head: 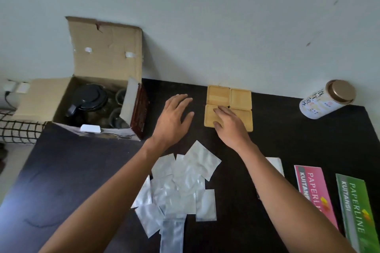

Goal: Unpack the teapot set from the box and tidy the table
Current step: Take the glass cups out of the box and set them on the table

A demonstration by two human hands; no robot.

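Silver packets piled close on dark table | left hand spread flat, holding nothing | right hand fingers spread on four wooden coasters | teapot, maybe glass cups, inside open box at left.

Inside the box, glass pieces beside the black teapot lid are too dim to identify.

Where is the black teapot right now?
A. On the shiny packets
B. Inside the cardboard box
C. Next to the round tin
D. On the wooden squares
B: the teapot, with its black lid, sits inside the open cardboard box at the table's far left, beside some glass cups.
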